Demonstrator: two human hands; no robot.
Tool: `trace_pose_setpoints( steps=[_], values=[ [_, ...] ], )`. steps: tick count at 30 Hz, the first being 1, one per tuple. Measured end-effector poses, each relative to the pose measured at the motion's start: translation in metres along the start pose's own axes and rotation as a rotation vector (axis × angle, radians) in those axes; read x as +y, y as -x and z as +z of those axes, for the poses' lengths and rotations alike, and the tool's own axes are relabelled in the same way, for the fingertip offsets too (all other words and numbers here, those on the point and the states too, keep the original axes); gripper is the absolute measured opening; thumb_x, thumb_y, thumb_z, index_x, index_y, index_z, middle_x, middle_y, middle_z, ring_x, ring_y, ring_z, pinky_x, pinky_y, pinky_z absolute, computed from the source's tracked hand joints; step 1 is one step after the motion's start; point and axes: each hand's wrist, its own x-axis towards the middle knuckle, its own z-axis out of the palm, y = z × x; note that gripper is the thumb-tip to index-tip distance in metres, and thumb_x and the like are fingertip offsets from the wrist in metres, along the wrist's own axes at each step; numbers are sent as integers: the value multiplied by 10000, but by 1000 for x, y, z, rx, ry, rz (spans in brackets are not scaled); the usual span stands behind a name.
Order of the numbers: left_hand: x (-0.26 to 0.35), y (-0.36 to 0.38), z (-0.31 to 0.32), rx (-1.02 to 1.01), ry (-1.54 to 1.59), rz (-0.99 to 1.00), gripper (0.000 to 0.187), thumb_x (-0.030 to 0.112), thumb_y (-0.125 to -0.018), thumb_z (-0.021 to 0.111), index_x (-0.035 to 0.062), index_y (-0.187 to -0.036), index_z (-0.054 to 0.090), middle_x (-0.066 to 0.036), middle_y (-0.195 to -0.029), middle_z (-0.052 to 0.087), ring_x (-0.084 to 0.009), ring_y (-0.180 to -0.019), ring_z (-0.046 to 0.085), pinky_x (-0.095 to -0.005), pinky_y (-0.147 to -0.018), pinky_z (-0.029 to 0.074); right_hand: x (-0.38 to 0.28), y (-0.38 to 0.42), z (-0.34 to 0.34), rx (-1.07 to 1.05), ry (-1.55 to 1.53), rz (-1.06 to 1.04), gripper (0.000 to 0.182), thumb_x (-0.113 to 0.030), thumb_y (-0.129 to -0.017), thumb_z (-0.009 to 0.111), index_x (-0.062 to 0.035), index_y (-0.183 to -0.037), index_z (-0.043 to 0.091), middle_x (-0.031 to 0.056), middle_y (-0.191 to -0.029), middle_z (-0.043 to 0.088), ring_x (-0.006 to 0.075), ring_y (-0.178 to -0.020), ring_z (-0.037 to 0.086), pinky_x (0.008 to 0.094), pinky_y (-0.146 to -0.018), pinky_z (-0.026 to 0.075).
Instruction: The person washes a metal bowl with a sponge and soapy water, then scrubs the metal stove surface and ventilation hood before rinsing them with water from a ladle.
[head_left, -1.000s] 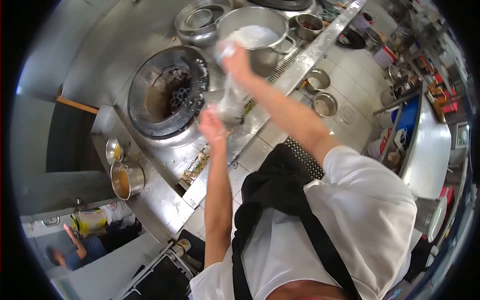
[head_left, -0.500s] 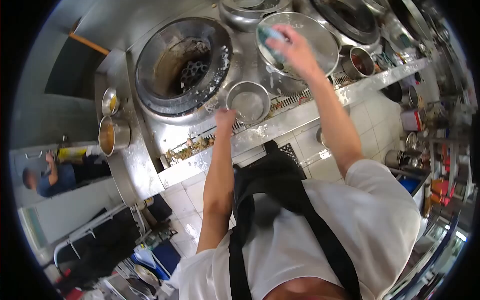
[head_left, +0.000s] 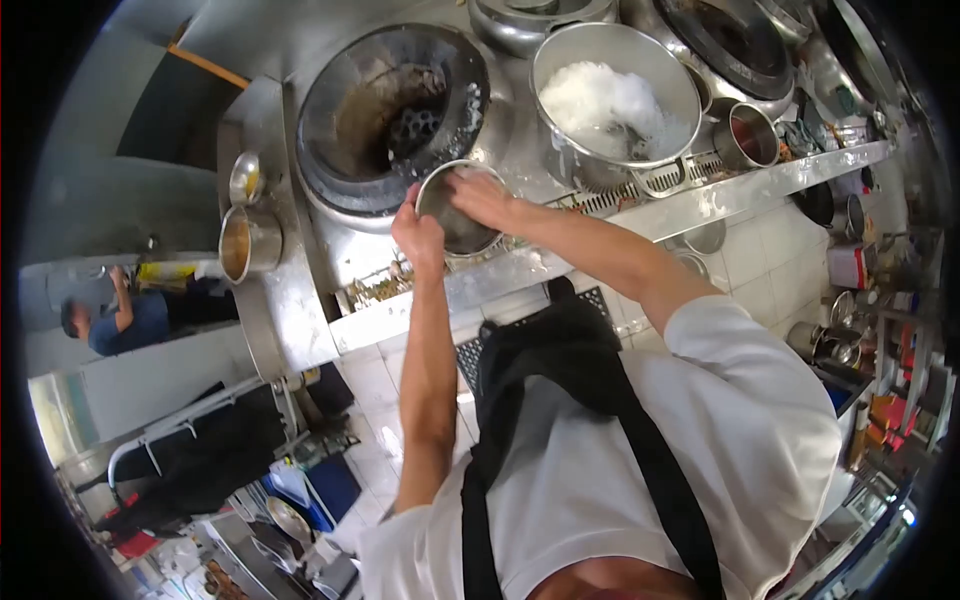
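Note:
A small round metal pot [head_left: 472,238] is tilted at the front edge of the steel range. My left hand [head_left: 418,238] is closed on its left rim. Inside the pot is my right hand [head_left: 480,199], fingers bent against the inner wall; whatever they hold is hidden. To the right stands a large two-handled metal pot [head_left: 562,150] with a heap of white foam [head_left: 600,95] and a small dark thing in it that I cannot make out.
A black-rimmed wok burner [head_left: 320,160] lies behind the small pot. Food scraps [head_left: 380,286] litter the drain channel. Two small pans, one a yellow-orange pot [head_left: 250,245], stand left, and another pot [head_left: 745,135] right. A person [head_left: 125,322] is at far left.
My right hand has moved left from the large pot, where it held a blurred green-and-white pad, into the small pot. White foam now shows in the large pot. The small pot has tilted.

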Motion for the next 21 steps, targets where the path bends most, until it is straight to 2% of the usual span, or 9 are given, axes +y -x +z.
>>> trace_pose_setpoints(
  steps=[3, 6, 8, 9, 12, 13, 16, 18, 21],
  values=[
    [18, -2, -20, 237, 21, 119, 463, -120, -706, 396, -84, -1058, 695, -193, -1151, 709, -232, -1082, 664, -291, -968, 476, -46, -39, -26, 235, -132, -47, 256, -117, -834, 584, -36, -1054, 689, 161, -1083, 615, 305, -1038, 586, 390, -920, 496],
    [17, 3, -44, 244, 176, 72, 492, -111, -706, 405, -66, -1098, 698, -187, -1136, 715, -214, -1039, 676, -285, -951, 485, -83, -56, 77, 565, -1306, 722, 231, -95, -832, 573, -51, -1022, 697, 181, -1188, 604, 304, -1134, 569, 383, -971, 469],
    [5, -4, -71, 284, 119, 169, 478, -99, -714, 428, -51, -1101, 706, -176, -1142, 717, -190, -1002, 675, -281, -922, 492, -106, -54, 115, 56, -671, 665, 236, -71, -833, 556, -43, -1026, 690, 207, -1171, 639, 340, -1104, 613, 414, -901, 496],
    [-6, 4, -86, 266, 168, 94, 468, -95, -719, 441, -47, -1101, 707, -167, -1122, 723, -185, -984, 674, -283, -911, 496, -105, -62, 37, -296, -456, 485, 268, -83, -823, 576, -32, -1061, 689, 226, -1126, 677, 396, -1019, 656, 447, -826, 526],
    [-32, 3, -111, 318, 394, 163, 468, -91, -714, 468, -43, -1111, 710, -142, -1032, 738, -188, -930, 681, -294, -870, 517, -138, -120, 45, 187, -492, 773, 299, -100, -801, 608, -46, -1080, 701, 206, -1026, 709, 417, -911, 680, 473, -784, 551],
    [-28, 4, -127, 350, 246, 140, 421, -108, -741, 442, -67, -1066, 707, -144, -1063, 730, -181, -954, 675, -296, -881, 521, -169, -133, 28, 52, -542, 813, 290, -114, -783, 630, -49, -1055, 708, 188, -1066, 704, 377, -952, 685, 469, -837, 549],
    [-24, 10, -189, 298, 112, 86, 338, -129, -759, 452, -84, -978, 705, -138, -1133, 722, -178, -991, 667, -287, -893, 510, -194, -131, 58, -447, -259, 350, 246, -103, -806, 611, -53, -1024, 713, 173, -1051, 708, 344, -971, 687, 461, -864, 542],
    [-53, 15, -204, 331, 186, 156, 363, -125, -740, 450, -68, -982, 715, -139, -1150, 721, -189, -1011, 664, -280, -906, 495, -193, -152, 61, -344, -10, 196, 247, -92, -882, 536, -77, -1049, 717, 138, -1236, 637, 296, -1075, 661, 422, -897, 540],
    [-29, 25, -228, 356, 173, 106, 417, -119, -734, 443, -78, -1056, 704, -150, -1138, 716, -192, -1030, 660, -282, -923, 486, -220, -160, 73, 54, 8, -125, 292, -90, -909, 526, -90, -1155, 685, 125, -1153, 669, 270, -1089, 657, 411, -914, 532]
  ],
)
